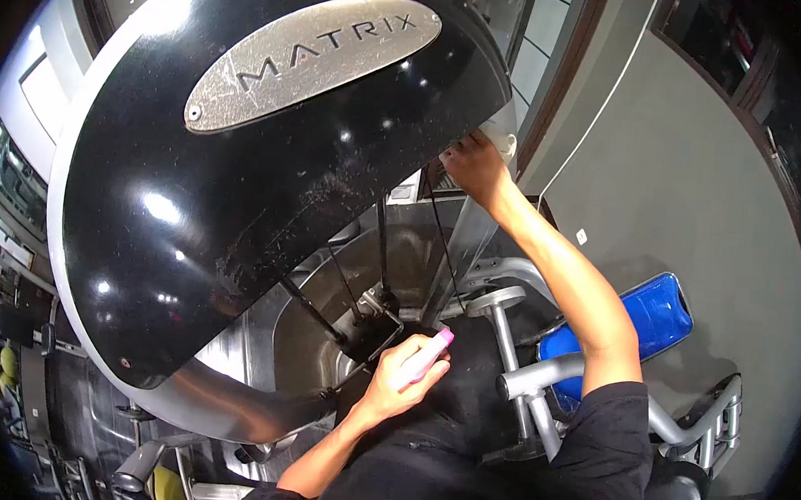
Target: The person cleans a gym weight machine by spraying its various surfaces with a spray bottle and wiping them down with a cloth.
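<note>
My left hand (400, 378) is wrapped around a small pale bottle (423, 357) with a pink top, low in front of my body. My right arm reaches up to the right end of the black machine cover (265, 214), which carries an oval metal MATRIX plate (316, 57). At the cover's lower edge, my right hand (476, 168) has its fingers curled in, partly shaded and hidden. A whitish patch (508, 145) shows beside its knuckles; I cannot tell what the fingers hold.
Below the cover are dark rods (382, 249) and cables inside a curved metal housing (307, 354). Grey frame tubes (505, 339) and a blue pad (658, 316) stand to the right, before a grey wall (697, 195). More gym equipment lines the left.
</note>
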{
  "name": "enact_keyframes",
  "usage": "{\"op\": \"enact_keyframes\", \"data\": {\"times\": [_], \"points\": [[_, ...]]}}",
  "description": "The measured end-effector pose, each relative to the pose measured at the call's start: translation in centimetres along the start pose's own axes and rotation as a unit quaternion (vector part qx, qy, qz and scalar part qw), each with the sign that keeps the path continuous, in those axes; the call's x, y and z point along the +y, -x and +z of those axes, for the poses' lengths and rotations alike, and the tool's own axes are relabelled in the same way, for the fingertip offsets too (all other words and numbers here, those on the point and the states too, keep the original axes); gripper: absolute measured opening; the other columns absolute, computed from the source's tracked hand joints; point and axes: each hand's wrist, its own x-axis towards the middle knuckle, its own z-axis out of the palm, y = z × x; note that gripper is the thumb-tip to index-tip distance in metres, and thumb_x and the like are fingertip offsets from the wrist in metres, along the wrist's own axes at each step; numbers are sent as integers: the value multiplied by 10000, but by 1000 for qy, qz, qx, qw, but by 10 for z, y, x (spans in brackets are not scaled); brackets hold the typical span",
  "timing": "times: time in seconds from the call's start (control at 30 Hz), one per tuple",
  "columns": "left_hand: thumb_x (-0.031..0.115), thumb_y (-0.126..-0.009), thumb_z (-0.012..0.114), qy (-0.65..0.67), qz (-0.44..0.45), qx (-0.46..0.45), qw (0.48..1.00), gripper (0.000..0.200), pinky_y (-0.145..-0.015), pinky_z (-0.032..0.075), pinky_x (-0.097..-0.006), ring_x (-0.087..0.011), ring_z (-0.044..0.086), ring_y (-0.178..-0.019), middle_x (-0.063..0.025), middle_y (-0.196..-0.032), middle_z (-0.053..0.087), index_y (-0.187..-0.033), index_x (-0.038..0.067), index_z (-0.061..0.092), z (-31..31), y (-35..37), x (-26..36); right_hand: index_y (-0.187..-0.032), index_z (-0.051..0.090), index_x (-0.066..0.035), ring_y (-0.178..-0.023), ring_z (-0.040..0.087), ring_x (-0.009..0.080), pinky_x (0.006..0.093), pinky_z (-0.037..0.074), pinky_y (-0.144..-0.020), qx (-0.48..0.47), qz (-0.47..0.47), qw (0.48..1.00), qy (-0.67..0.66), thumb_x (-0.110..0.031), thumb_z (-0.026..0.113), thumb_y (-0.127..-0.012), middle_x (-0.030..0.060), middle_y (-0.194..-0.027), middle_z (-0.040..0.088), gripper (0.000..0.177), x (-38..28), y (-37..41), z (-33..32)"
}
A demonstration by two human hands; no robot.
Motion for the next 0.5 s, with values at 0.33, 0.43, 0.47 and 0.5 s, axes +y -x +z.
{"op": "enact_keyframes", "data": {"times": [0.33, 0.43, 0.47, 0.5], "points": [[69, -862, 686, -11, -6, 6, 1000, 192, -701, 478, -251, -108, 603, -749, -36, -851, 651, -1031, 14, 612, -3, 11, 2, -773, 700, -57, -1007, 639, 302, 410, 502, -864, -365, 99, 875, -303, -148, 558, -792, 130, -980, 689, 170, -116, 95, 50], [69, -864, 685, -9, -21, 7, 1000, 195, -706, 478, -252, -106, 603, -757, -36, -853, 651, -1036, 14, 611, -3, 14, 5, -777, 703, -41, -870, 680, 287, 361, 529, -743, -310, -16, 792, -526, -2, 586, -685, 141, -874, 705, 154, -74, 95, 77], [69, -864, 685, -7, -17, 10, 1000, 197, -709, 480, -252, -105, 606, -760, -36, -854, 653, -1038, 13, 610, -3, 14, 5, -836, 724, -60, -864, 683, 273, 354, 530, -735, -300, 20, 780, -549, 51, 575, -646, 142, -888, 709, 266, -64, 95, 87], [69, -865, 684, -5, -14, 14, 1000, 200, -712, 483, -252, -104, 609, -763, -36, -856, 654, -1041, 13, 609, -2, 15, 3, -887, 733, -80, -863, 682, 266, 341, 530, -761, -328, 63, 789, -515, 48, 564, -668, 144, -917, 708, 305, -41, 75, 59]]}}
